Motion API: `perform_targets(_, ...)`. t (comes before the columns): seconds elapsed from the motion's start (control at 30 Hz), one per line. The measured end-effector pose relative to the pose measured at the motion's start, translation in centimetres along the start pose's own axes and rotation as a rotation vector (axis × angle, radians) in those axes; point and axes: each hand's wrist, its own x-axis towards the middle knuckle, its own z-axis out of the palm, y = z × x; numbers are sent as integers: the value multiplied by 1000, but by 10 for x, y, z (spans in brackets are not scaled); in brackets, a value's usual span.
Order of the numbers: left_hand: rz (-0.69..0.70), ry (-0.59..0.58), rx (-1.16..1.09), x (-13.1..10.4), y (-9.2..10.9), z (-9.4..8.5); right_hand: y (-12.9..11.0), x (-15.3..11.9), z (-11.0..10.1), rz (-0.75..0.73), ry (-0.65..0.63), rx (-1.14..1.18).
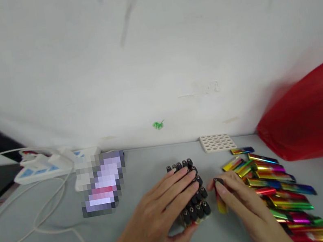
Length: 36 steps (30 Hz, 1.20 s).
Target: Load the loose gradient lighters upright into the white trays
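A block of upright lighters with black tops (199, 210) stands in rows at the middle of the table. My left hand (161, 216) lies over it, fingers stretched across the tops and thumb against the near side. Just to the right, my right hand (239, 199) pinches one yellow lighter (222, 205) with a black top, held upright and apart from the block. A heap of shiny coloured lighters (288, 196) lies on the table to the right of my right hand, partly behind it.
A white plate with holes (217, 143) lies near the wall. The red bag (310, 121) stands at the back right. To the left are a phone (105, 184), a power strip (43, 167) and a loose white cable (56, 229) on the grey table (144, 163).
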Motion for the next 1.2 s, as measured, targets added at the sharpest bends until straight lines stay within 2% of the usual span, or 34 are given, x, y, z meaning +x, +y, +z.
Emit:
perform_targets(0.1, -6, 4, 2, 0, 0, 0, -8, -1, 0, 1, -76, -71)
perform_targets(0.3, -13, -3, 1, 0, 0, 0, -18, -6, 2, -66, -7, -243)
perform_targets(0.4, -18, -14, 2, -1, 1, 0, -17, -7, 1, -113, -36, -281)
perform_targets(0.5, -16, -6, 4, -1, 0, 0, -15, -5, 0, -190, -87, -328)
perform_targets(0.73, -15, -13, 6, -1, 1, 0, -16, -5, -5, -491, -88, -449)
perform_targets(0.9, -8, -9, 13, -1, 1, 0, -7, -11, -10, -624, -42, -562)
perform_targets(1.0, -9, -20, 16, -1, 1, 0, -5, -13, -12, -629, -19, -587)
perform_targets(1.2, -2, -15, 27, -1, 2, -1, -14, -10, -10, -498, -28, -441)
